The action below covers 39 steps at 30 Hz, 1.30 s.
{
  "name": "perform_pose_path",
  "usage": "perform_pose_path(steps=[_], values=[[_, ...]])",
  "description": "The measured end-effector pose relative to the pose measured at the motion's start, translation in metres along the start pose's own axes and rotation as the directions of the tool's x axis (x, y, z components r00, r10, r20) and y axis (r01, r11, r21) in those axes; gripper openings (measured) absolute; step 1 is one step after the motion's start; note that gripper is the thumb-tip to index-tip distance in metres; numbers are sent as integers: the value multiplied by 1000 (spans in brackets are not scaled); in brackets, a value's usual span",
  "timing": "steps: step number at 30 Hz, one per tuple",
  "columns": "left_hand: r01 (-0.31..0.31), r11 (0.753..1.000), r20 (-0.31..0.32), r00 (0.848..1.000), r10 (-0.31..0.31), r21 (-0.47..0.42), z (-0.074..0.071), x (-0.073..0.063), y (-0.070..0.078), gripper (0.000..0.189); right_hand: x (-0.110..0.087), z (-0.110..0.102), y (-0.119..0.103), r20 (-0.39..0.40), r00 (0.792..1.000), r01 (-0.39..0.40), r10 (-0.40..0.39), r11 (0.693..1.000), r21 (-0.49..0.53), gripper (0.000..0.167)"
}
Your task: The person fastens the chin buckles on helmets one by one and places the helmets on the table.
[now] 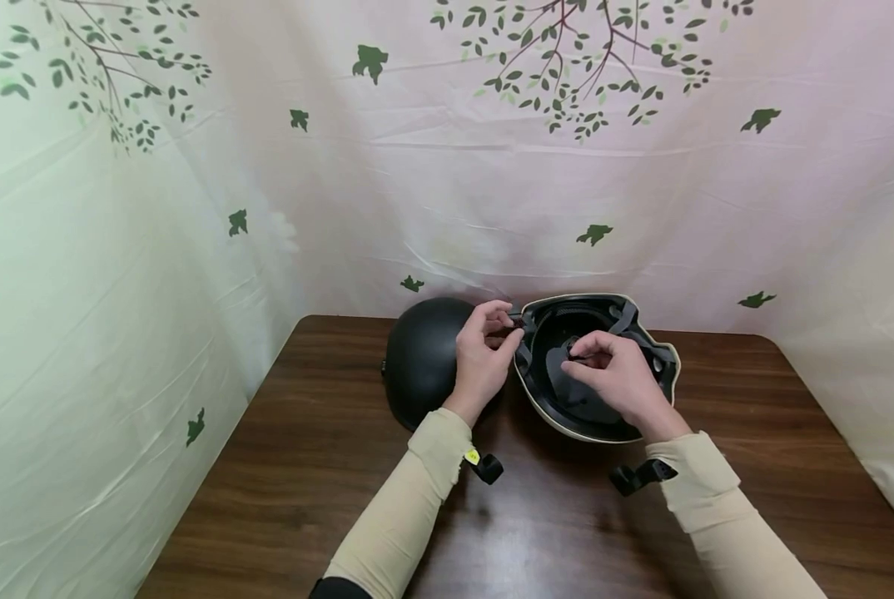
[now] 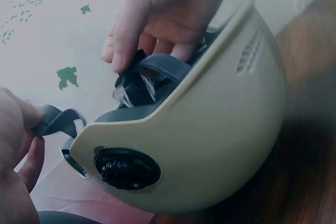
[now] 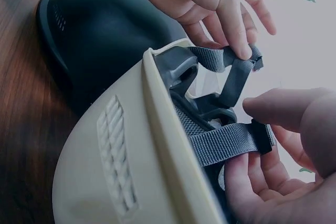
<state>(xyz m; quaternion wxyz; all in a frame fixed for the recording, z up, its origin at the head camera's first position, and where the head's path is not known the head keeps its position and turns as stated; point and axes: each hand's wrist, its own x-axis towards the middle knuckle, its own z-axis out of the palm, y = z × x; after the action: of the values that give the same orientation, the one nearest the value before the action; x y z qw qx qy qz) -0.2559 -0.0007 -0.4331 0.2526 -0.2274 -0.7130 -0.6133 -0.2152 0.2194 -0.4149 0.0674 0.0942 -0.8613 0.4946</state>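
- Nearest the person, two beige sleeves (image 1: 417,491) reach in over the near edge of the bench (image 1: 327,466), a small black camera mount at each wrist.
- The right hand (image 1: 612,378) sits inside the upturned cream helmet (image 1: 567,426); its thumb and fingers pinch a grey strap (image 3: 231,142) that comes out from under the liner.
- The left hand (image 1: 484,353) works at the helmet's left rim, its fingers pinching a second strap (image 3: 236,66), folded over near a grey plastic anchor (image 3: 176,66).
- The cream helmet lies toward the far edge of the bench, about at its middle, tilted with its opening up and toward the person; a black knob (image 2: 126,169) shows on its outer side.
- Touching or just beside it on the left lies a black helmet (image 1: 420,358), dome up, partly hidden by the left hand.
- Behind the bench hangs a pale curtain (image 1: 447,166) printed with green leaves.
- Risks, as a judgement: the cream helmet rests on its rounded shell and only the straps are held, so an uneven pull could roll it or knock it into the black helmet. The pinches are light, so a strap could slip free, or twist at its fold and sit wrongly in the anchor.
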Motion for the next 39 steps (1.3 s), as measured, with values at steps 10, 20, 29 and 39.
perform_pose_path(steps=[10,20,29,39], values=[[24,992,210,977,-50,123,-1,6,1,47,0,-3,-1,4,1000,-28,28,999,39,26],[-14,984,267,963,-34,176,2,6,-2,37,0,-4,1,2,999,-46,46,997,54,46],[66,988,246,964,-100,141,2,4,-1,28,1,-5,-5,7,1000,-21,21,999,27,43],[95,988,292,948,-126,118,2,2,-5,30,2,-5,-5,-1,1000,-2,2,1000,1,42]])
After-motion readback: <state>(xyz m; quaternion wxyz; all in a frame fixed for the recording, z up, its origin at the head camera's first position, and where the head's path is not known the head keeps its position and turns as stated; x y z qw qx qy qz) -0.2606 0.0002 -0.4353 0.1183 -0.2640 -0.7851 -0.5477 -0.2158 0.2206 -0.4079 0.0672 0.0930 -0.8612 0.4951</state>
